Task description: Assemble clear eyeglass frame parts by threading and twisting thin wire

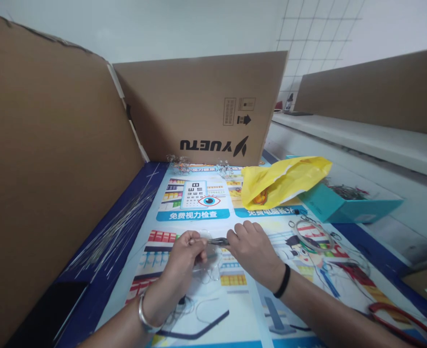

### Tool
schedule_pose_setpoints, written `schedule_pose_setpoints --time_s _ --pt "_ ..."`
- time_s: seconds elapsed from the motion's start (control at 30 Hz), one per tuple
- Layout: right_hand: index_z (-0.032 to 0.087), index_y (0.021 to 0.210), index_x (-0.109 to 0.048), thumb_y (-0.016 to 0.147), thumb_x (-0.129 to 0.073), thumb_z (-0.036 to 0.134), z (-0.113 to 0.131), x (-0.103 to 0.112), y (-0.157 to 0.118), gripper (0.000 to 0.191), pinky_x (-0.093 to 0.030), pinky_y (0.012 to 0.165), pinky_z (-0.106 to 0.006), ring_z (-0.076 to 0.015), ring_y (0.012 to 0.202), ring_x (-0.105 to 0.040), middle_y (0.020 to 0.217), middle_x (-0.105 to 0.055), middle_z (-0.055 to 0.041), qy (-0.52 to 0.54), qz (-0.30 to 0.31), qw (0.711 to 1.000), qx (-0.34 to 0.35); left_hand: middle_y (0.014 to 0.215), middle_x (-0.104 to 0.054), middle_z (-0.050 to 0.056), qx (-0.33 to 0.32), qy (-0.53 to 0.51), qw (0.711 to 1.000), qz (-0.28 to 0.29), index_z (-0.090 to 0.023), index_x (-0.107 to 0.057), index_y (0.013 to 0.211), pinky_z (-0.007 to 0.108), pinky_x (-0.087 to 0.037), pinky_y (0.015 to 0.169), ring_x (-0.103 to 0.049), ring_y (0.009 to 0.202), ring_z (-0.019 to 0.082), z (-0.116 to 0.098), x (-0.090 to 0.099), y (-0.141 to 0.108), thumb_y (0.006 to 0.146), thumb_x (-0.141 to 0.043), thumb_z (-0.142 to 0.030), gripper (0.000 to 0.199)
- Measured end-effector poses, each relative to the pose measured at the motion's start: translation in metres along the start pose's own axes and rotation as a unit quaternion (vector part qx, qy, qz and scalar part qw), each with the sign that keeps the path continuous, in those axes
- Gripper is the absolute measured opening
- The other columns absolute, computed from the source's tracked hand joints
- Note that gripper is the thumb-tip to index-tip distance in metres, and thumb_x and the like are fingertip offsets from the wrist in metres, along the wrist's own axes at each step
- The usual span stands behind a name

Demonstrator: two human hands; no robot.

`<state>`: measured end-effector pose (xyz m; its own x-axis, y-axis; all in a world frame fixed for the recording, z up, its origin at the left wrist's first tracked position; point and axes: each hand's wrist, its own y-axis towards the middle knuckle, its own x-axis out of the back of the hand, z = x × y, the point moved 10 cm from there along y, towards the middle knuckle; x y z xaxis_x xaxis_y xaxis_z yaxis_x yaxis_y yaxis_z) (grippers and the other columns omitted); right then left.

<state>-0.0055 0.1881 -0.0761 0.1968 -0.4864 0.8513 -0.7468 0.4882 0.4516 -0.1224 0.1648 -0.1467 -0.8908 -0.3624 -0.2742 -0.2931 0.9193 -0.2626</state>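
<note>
Both hands meet above the middle of a printed sheet (195, 215). My right hand (249, 244), with a black band at the wrist, is closed around the handles of dark metal pliers (219, 241). The pliers' tip points left, to the fingertips of my left hand (190, 251). That hand, with a silver bangle at the wrist, is pinched on something thin that I cannot make out. Thin looped wire (209, 273) shows just below the hands, on or above the sheet.
Long thin wires (115, 222) lie at the left beside a cardboard wall (47, 130). A yellow bag (286, 181) leans by a teal box (347, 208) of wire pieces. Wire coils (313, 236) and a red-handled tool (398, 309) lie at the right.
</note>
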Motion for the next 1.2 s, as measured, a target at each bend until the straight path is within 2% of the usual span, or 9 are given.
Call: schedule_pose_setpoints --time_s 0.13,0.23,0.4,0.5,0.67,0.93,1.07,1.2 --pt "0.018 0.075 -0.054 0.085 -0.052 0.03 0.0 0.0 0.0 0.015 -0.023 0.062 -0.033 -0.0203 0.07 -0.039 0.071 -0.05 -0.0052 0.003 -0.003 1.0 -0.004 0.044 -0.05 -0.007 -0.003 -0.009 1.0 -0.014 -0.02 -0.041 0.072 0.021 -0.036 0.047 -0.045 0.041 0.008 0.0 0.001 -0.001 0.064 -0.066 -0.021 0.026" --pt "0.018 0.074 -0.055 0.084 -0.053 0.035 -0.002 -0.006 -0.001 0.021 -0.024 0.062 -0.032 -0.0195 0.07 -0.041 0.07 -0.052 -0.0051 0.022 0.004 1.0 -0.012 0.046 -0.051 -0.007 -0.001 -0.02 1.0 -0.002 -0.019 -0.043 0.072 0.02 -0.036 0.047 -0.045 0.042 0.008 0.002 0.0 0.001 0.064 -0.067 -0.022 0.025" --pt "0.018 0.072 -0.058 0.083 -0.053 0.041 -0.006 -0.02 -0.003 0.026 -0.026 0.062 -0.029 -0.0172 0.069 -0.046 0.069 -0.055 -0.0034 0.08 0.041 0.996 -0.025 0.05 -0.052 -0.005 0.029 -0.033 0.996 0.077 -0.017 -0.052 0.072 0.02 -0.036 0.048 -0.046 0.044 0.007 0.006 -0.007 0.006 0.066 -0.066 -0.02 0.016" --pt "0.018 0.072 -0.059 0.082 -0.055 0.042 -0.007 -0.026 -0.002 0.027 -0.027 0.061 -0.027 -0.0162 0.068 -0.049 0.069 -0.058 -0.0027 0.108 0.077 0.991 -0.02 0.049 -0.053 -0.003 0.067 0.003 0.991 0.115 -0.015 -0.056 0.071 0.021 -0.035 0.047 -0.046 0.042 0.007 0.011 -0.01 0.006 0.068 -0.065 -0.021 0.011" --pt "0.017 0.072 -0.061 0.082 -0.056 0.04 -0.011 -0.026 0.0 0.026 -0.029 0.061 -0.026 -0.0143 0.069 -0.051 0.07 -0.059 -0.0019 0.139 0.106 0.984 -0.022 0.052 -0.057 0.002 0.083 0.065 0.982 0.157 -0.012 -0.059 0.063 0.021 -0.035 0.043 -0.046 0.039 0.007 0.01 -0.015 0.003 0.072 -0.061 -0.029 0.02" --pt "0.017 0.073 -0.061 0.082 -0.056 0.04 -0.011 -0.027 0.0 0.025 -0.031 0.064 -0.026 -0.0152 0.071 -0.05 0.072 -0.059 -0.0026 0.145 0.107 0.984 -0.015 0.052 -0.058 -0.001 0.098 0.087 0.979 0.154 -0.015 -0.057 0.061 0.017 -0.03 0.037 -0.044 0.035 0.005 0.013 -0.016 0.0 0.069 -0.064 -0.032 0.02" --pt "0.017 0.075 -0.062 0.081 -0.057 0.04 -0.012 -0.024 0.0 0.023 -0.03 0.067 -0.028 -0.0172 0.075 -0.049 0.075 -0.058 -0.0036 0.134 0.103 0.986 -0.011 0.054 -0.057 -0.002 0.075 0.108 0.981 0.14 -0.015 -0.054 0.061 0.017 -0.029 0.038 -0.045 0.037 0.005 0.011 -0.014 0.002 0.071 -0.062 -0.033 0.022" --pt "0.018 0.075 -0.061 0.08 -0.058 0.04 -0.013 -0.014 0.002 0.023 -0.028 0.068 -0.03 -0.0189 0.077 -0.046 0.076 -0.057 -0.0045 0.102 0.072 0.992 -0.006 0.05 -0.052 -0.003 0.037 0.131 0.983 0.125 -0.016 -0.052 0.062 0.018 -0.028 0.04 -0.044 0.038 0.006 0.006 -0.014 0.004 0.077 -0.057 -0.034 0.024"
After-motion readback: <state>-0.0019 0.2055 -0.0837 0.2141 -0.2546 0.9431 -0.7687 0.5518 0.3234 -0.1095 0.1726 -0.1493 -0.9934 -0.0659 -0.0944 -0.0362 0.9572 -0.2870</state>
